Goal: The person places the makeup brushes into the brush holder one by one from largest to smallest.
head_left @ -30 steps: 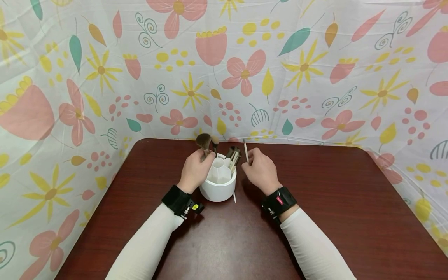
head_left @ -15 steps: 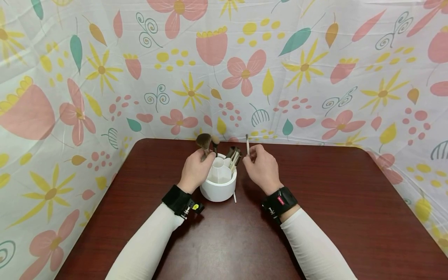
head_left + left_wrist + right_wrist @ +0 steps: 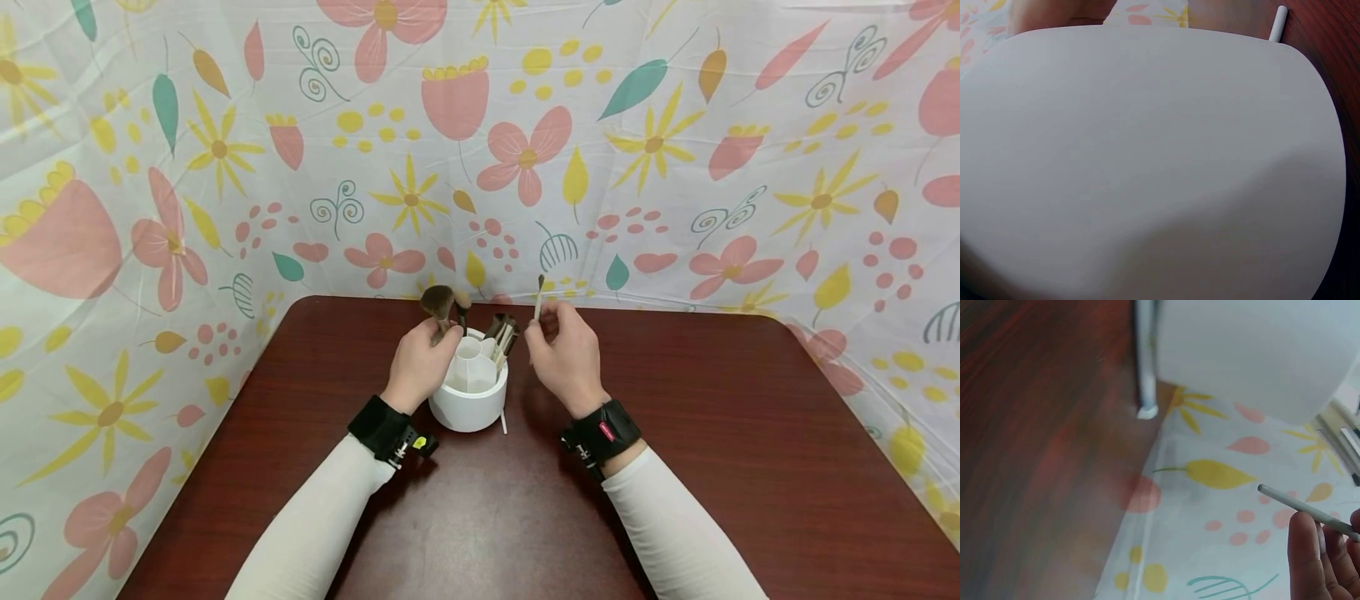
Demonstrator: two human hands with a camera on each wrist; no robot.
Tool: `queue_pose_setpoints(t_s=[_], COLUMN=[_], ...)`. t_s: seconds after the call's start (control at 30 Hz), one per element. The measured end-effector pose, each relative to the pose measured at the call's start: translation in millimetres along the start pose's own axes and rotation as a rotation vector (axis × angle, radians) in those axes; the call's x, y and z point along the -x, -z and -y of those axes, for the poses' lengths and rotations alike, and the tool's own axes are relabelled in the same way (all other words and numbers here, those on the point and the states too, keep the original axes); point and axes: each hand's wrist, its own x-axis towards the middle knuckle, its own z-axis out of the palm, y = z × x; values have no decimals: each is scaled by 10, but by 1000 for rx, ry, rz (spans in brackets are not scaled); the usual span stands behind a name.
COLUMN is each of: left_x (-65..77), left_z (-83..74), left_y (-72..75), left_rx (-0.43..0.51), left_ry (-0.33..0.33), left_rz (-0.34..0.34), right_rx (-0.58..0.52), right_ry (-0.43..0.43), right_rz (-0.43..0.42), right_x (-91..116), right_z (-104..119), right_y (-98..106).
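A white round brush holder (image 3: 467,410) with inner compartments stands on the table. My left hand (image 3: 420,364) grips its left rim, beside a large fluffy makeup brush (image 3: 437,302) and a smaller one (image 3: 462,302). The holder's pale wall (image 3: 1160,137) fills most of the left wrist view. Right of the holder, my right hand (image 3: 566,354) pinches a thin makeup brush (image 3: 539,297) with its small dark tip up. In the right wrist view, the brush's plain handle end (image 3: 1279,495) sticks out past the fingers (image 3: 1305,553). Several brushes (image 3: 502,335) lean in the holder's right side.
A thin white stick (image 3: 504,423) shows low at the holder's right side, close to the table. The dark red wooden table (image 3: 712,433) reaches back to a flower-printed cloth (image 3: 660,208), which also hangs along the left side.
My right hand has moved slightly up and to the right, and its brush has risen and turned more upright. My left hand and the holder stay in place.
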Motion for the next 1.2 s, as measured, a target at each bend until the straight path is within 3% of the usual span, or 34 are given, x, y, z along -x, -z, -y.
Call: queue_pose_setpoints(t_s=[0.53,0.73,1.0,1.2], left_x=[-3,-9,-12,-5], left_z=[8,20,25,16], left_y=[-3,-7,-8,-3], left_rx=[-3,-7,-4,-6], left_ry=[-15,-14,-11,-17], left_rz=[-3,-5,-5,-2], right_rx=[-208,-279,-356,-390], right_ry=[177,190,237,259], right_rz=[-82,-97,-83,-69], right_x=[-31,-39,-42,-38], right_z=[243,309,656,732], right_y=[77,92,230,248])
